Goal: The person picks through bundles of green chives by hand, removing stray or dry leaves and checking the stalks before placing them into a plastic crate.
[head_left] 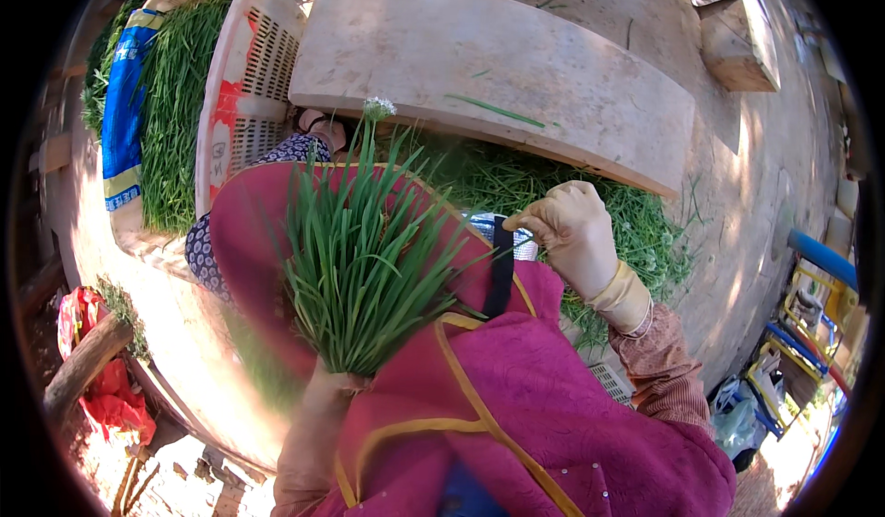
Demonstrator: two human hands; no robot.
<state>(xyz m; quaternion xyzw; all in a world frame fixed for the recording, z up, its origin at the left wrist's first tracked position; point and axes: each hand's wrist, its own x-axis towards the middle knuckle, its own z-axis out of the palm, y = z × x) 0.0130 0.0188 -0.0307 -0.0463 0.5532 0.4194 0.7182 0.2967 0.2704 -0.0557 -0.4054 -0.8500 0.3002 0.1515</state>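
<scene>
My gloved left hand point(324, 397) clenches a bunch of garlic chives point(359, 259) upright; my gloved right hand point(573, 226) pinches a thin stem above the chive pile point(636, 231).

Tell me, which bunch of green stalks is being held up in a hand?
The fanned bunch of stalks gripped at its base by the left hand. The other greens lie loose: one heap in the white crate, another pile under the board.
</scene>
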